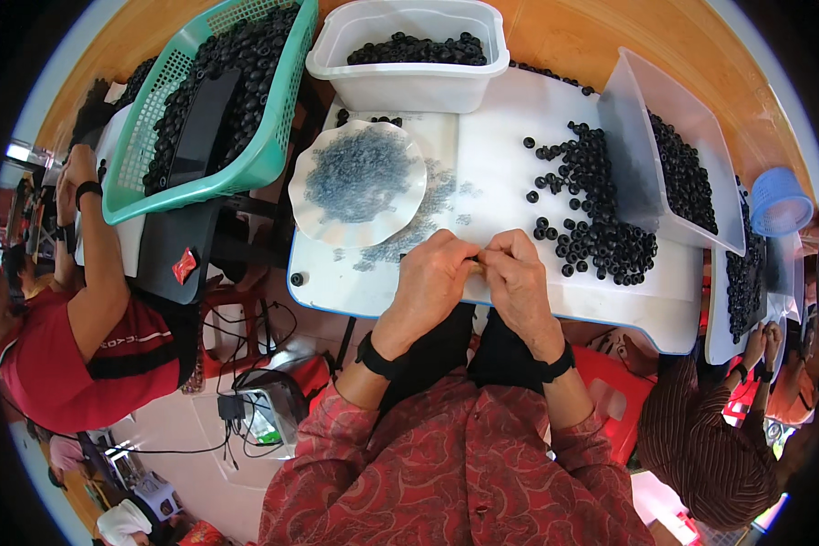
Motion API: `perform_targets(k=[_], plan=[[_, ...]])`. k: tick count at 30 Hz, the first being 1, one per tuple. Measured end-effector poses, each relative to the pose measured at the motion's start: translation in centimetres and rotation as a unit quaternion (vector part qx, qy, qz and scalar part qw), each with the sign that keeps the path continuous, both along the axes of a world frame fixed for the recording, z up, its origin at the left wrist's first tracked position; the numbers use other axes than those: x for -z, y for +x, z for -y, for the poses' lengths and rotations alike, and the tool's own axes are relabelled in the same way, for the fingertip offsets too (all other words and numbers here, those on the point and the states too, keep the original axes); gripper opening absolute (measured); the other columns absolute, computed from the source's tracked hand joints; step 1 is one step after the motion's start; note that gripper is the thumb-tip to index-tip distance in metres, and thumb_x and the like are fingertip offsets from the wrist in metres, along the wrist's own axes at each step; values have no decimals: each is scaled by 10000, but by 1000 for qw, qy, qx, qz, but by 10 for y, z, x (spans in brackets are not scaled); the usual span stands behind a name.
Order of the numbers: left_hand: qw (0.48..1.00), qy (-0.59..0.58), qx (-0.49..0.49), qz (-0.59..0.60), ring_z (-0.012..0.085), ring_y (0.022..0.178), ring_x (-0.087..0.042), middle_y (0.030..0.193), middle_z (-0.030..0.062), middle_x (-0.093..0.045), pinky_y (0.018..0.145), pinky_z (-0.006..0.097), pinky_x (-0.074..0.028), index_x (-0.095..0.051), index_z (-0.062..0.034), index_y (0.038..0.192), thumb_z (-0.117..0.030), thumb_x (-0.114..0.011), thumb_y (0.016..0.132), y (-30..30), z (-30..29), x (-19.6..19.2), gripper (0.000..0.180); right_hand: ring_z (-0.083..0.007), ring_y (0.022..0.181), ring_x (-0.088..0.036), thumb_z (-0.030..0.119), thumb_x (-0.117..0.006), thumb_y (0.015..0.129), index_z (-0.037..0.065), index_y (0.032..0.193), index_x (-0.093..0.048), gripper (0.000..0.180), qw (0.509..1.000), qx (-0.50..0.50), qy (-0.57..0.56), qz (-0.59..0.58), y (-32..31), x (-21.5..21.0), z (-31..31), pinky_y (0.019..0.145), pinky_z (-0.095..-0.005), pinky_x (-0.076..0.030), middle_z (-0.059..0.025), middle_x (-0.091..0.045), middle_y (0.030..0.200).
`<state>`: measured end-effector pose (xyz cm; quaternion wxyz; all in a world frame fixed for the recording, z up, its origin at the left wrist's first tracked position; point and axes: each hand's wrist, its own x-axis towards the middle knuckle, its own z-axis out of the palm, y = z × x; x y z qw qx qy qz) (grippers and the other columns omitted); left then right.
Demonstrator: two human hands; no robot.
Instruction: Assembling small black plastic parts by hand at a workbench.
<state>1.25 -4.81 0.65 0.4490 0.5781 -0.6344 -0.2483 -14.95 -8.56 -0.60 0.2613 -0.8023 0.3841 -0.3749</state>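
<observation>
Both hands are brought together at the near edge of the white table (500, 173), fingertips meeting over its front rim. The left hand (430, 278) is curled, thumb and forefinger pinched toward the right hand (519, 278), which is pinched the same way. Something small is nipped between them at the spot where the fingertips meet, probably one of the black rings, but it's mostly hidden by the fingers so that can't be told for sure. Both grips are nearly closed, only a sliver of gap at the tips. A dark band is worn on each wrist.

Just right of the hands, a loose heap of black rings (596, 223) is spread on the table, touching the tilted clear tray (642, 109), which is filled with more of them. To the left, a scalloped white plate (359, 182) is set near the left hand, covered with fine grey bits, some spilled onto the table beside it. Behind the plate, a white tub (409, 82) with rings in it is parked at the far edge. A green basket (264, 159) heaped with rings is seen off the table's left side.

Other people are seated at either side: a red sleeve (55, 364) at left, a striped sleeve (701, 446) at right
</observation>
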Motion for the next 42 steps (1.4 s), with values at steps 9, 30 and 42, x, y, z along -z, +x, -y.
perform_targets(k=[9, 30, 42], plan=[[995, 7, -28, 100, 310, 724, -656, 864, 112, -649, 625, 386, -519, -730, -46, 946, -12, -719, 784, -11, -3, -3, 166, -266, 834, -648, -163, -607, 786, -35, 947, -677, 217, 999, 6, 28, 32, -2, -8, -5, 713, -329, -540, -118, -592, 978], [996, -58, -23, 70, 311, 757, -616, 797, 113, -611, 654, 403, -500, -721, -18, 885, 2, -733, 743, -10, 3, 8, 144, -106, 630, -641, 63, -777, 798, -28, 808, -688, 128, 953, 26, 293, 74, -6, -13, 18, 569, -246, -498, -87, -703, 716], [990, -54, -40, 124, 302, 712, -623, 764, 97, -606, 606, 404, -506, -709, -45, 820, -97, -771, 751, -14, 2, 7, 106, -87, 656, -662, 29, -784, 792, -28, 798, -684, 115, 924, -9, 374, 74, -11, -20, 28, 591, -215, -513, -77, -712, 722]])
